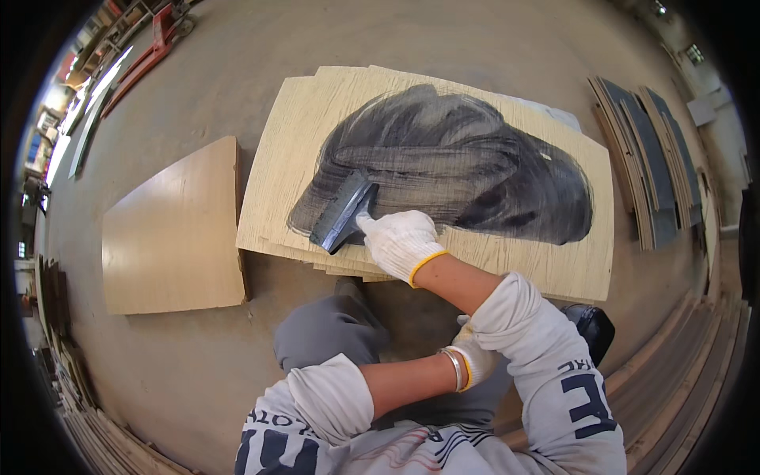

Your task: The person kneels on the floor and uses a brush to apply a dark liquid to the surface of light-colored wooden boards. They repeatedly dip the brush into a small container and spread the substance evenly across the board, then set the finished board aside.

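My right hand (402,244), in a white knitted glove with a yellow cuff, is closed round the handle of a wide scraper (345,214). The scraper's broad head is smeared dark and rests at the left part of a black wet patch (443,170). That streaky coating covers much of the top pale wood-grain board (269,190), which lies on a stack of similar boards. My left hand (473,355), also gloved, is low by my lap, beneath my right forearm. A bangle circles that wrist; the sleeve hides most of its fingers.
A smooth light-brown panel (174,237) lies left of the stack. Several dark and brown boards (645,166) are piled to the right, with long planks (673,380) at lower right. A red pallet jack (154,47) stands at far left. My knee (328,336) is close to the stack's near edge.
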Motion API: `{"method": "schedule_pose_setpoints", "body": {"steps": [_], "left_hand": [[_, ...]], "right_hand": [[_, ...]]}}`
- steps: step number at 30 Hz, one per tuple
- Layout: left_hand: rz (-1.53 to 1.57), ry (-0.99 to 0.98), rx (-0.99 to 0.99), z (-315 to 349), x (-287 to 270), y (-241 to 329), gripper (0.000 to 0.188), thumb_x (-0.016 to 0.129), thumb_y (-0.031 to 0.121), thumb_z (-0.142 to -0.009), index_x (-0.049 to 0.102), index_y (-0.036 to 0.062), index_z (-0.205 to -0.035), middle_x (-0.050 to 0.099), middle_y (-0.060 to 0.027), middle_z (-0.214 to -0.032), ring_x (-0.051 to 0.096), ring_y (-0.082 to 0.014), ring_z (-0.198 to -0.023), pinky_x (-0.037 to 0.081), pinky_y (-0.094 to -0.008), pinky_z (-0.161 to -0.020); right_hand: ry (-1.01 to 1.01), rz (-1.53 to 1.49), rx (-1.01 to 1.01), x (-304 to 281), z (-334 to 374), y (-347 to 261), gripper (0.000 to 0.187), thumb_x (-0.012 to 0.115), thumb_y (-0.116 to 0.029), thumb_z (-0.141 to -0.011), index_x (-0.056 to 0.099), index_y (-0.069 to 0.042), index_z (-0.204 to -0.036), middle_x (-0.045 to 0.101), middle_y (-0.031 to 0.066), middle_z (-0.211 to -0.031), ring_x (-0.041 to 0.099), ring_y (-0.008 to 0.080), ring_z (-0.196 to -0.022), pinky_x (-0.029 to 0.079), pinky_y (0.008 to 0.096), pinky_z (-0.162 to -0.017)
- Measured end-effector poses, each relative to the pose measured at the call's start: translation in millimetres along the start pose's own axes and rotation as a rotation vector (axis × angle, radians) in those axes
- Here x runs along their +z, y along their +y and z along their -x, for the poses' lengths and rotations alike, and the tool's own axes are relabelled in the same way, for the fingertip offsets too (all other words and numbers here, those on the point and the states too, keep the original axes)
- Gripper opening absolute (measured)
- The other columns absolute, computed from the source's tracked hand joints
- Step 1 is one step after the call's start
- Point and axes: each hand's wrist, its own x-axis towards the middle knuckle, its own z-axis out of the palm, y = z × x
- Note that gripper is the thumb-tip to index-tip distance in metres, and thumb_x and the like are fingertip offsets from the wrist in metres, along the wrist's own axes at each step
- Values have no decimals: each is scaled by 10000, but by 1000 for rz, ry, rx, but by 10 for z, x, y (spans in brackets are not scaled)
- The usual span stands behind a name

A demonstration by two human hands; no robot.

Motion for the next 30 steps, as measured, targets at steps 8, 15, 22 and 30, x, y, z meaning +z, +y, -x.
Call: {"method": "schedule_pose_setpoints", "body": {"steps": [8, 15, 22, 30], "left_hand": [[-247, 22, 58, 410, -726, -148, 267, 619, 237, -887, 668, 28, -1046, 706, -143, -909, 698, -292, -836, 524, -470, -750], [-143, 26, 99, 389, -710, -178, 210, 620, 235, -878, 660, 55, -978, 701, -129, -872, 693, -265, -805, 509, -440, -687], [-92, 27, -15, 429, -873, -421, 216, 643, 222, -861, 650, 56, -998, 703, -115, -892, 691, -243, -794, 496, -404, -652], [-71, -5, 64, 413, -1007, -432, 217, 653, 216, -867, 663, 53, -1009, 718, -115, -903, 704, -249, -798, 499, -412, -654]], "right_hand": [[101, -159, 718, -147, 1027, 2182, 335, 502, -308, -975, 642, -177, -1251, 717, 171, -1184, 670, 363, -1125, 511, 501, -951], [200, -220, 769, -218, -118, 3072, 427, 455, -251, -944, 680, -86, -1267, 644, 194, -1333, 596, 387, -1259, 468, 460, -1063], [116, -210, 570, -501, -776, 2215, 434, 451, -233, -940, 669, -132, -1301, 645, 195, -1336, 610, 398, -1241, 485, 474, -1042], [183, -235, 801, -286, -802, 3116, 435, 511, -216, -902, 709, -16, -1234, 637, 254, -1334, 606, 395, -1273, 487, 445, -1039]]}}
